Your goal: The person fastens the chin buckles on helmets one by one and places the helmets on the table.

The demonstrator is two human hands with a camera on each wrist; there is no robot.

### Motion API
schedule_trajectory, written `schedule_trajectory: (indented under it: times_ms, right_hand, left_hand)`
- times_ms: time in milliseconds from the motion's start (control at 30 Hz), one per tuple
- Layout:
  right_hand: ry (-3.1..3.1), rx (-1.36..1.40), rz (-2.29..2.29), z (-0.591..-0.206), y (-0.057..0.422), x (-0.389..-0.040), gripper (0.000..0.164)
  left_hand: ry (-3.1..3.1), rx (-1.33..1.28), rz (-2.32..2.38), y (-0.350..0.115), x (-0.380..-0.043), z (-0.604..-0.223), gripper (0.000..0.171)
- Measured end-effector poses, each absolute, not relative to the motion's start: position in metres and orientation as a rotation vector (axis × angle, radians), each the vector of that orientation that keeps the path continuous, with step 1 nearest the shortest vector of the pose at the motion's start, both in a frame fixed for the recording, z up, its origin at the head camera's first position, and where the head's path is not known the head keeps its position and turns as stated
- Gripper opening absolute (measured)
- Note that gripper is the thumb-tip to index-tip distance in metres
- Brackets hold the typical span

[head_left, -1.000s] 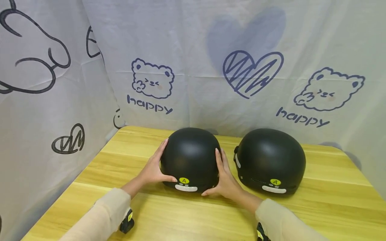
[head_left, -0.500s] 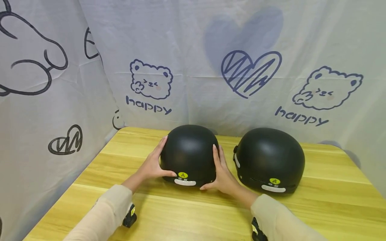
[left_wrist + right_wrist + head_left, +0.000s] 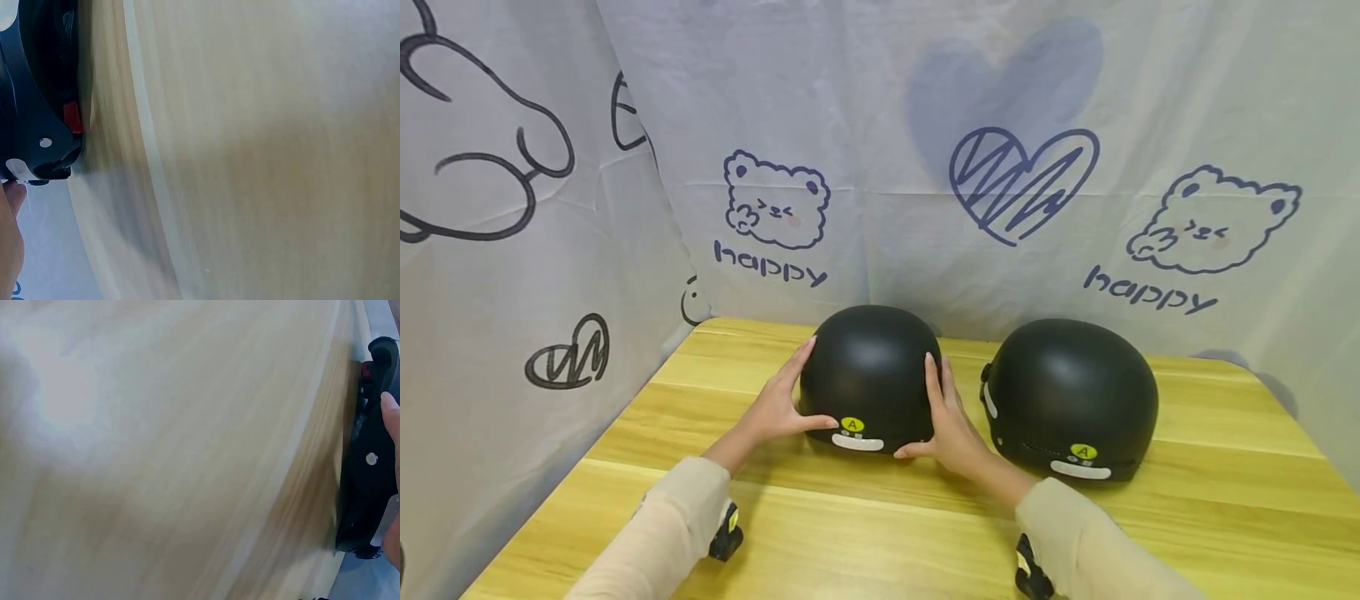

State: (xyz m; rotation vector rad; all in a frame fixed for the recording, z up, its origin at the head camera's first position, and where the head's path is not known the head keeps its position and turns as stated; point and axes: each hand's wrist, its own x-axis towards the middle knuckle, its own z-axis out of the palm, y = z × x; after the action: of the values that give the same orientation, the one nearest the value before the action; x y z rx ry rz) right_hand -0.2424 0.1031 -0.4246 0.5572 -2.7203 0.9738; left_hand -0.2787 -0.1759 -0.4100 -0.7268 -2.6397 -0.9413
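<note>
A matte black helmet is on the table at mid-left, its back with a yellow "A" sticker and white strip towards me. My left hand grips its left side, thumb across the lower back. From the right, my right hand holds it with fingers up the side and thumb near the lower rim. In the left wrist view the helmet's rim shows a red part inside; part of the left hand is below it. The right wrist view catches the rim and the right hand's fingers.
A second black helmet with a matching sticker stands just right of my right hand. Both are on a yellow wood-grain table. A white cloth with drawn hearts and bears hangs behind, and another cloth hangs at the left.
The left helmet, with both hands on it, has slid a little farther back, away from me. The right helmet has stayed where it was.
</note>
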Motion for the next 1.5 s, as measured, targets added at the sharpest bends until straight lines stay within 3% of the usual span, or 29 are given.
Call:
schedule_trajectory:
  times_ms: [233, 533, 1500]
  right_hand:
    - [-2.623, 0.608, 0.861, -0.426, 0.103, -0.240, 0.126]
    - [-2.584, 0.636, 0.777, -0.431, 0.096, -0.229, 0.105]
    - [-2.620, 0.670, 0.985, -0.431, 0.102, -0.226, 0.105]
  left_hand:
    - [-2.604, -0.718, -0.953, -0.174, -0.279, -0.413, 0.117]
    - [-2.586, -0.657, -0.966, -0.175, -0.280, -0.413, 0.109]
    - [-2.632, -0.626, -1.001, -0.175, -0.272, -0.421, 0.112]
